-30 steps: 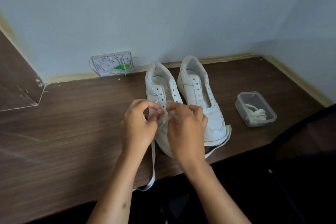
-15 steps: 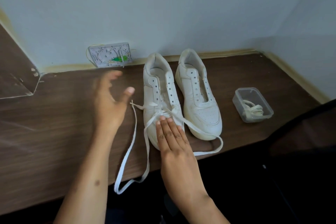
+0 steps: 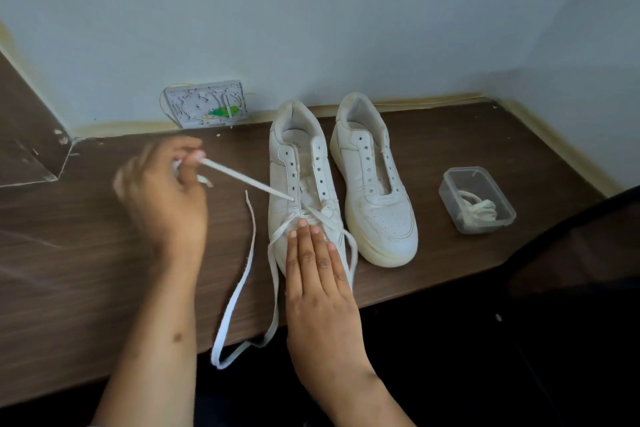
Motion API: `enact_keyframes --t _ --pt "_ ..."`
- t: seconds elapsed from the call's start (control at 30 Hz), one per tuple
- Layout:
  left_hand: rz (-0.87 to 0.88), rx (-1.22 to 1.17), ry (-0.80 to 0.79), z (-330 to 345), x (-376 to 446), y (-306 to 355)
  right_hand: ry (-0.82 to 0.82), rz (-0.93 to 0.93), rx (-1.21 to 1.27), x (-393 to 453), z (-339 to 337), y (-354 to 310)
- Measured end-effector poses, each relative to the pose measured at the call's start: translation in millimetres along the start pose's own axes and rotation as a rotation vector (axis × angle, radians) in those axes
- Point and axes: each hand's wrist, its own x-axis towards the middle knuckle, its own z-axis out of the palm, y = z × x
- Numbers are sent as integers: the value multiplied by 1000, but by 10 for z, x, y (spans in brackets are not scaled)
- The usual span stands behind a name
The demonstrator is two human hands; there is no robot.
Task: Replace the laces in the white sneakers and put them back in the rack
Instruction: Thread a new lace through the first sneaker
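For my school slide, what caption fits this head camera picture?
Left hand pulls a white lace through the left sneaker while the right hand presses its toe.

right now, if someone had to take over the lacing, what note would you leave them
Left hand pinches the lace, pulled taut from a lower eyelet of the left sneaker.
Right hand lies flat on that sneaker's toe.
Right sneaker stands alongside, unlaced.
Clear tub holds another lace.
Done: bottom eyelets threaded.
Left: finish this sneaker, lace the other, rack both.
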Motion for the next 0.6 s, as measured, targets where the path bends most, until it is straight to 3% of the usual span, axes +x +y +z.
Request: enact_keyframes --t 0.07,0.2,0.27,0.37,0.43,0.53,0.6 --pt "-14 77 -77 -17 -1 -52 -22 -4 -21 2 12 0" --pt "276 -235 -596 153 -115 102 -47 -13 -50 19 46 -8" --pt "360 -245 -680 222 -190 175 -52 -13 -57 33 58 -11" --pt "478 -151 -563 265 -217 159 -49 -12 -53 34 63 -15" --pt "424 -89 -386 251 -169 115 -41 -15 -52 34 52 -17" --pt "28 -58 12 92 -35 -16 -17 -10 -33 22 42 -17" --pt "-197 27 112 -27 40 -168 -21 -4 -14 24 44 -26"
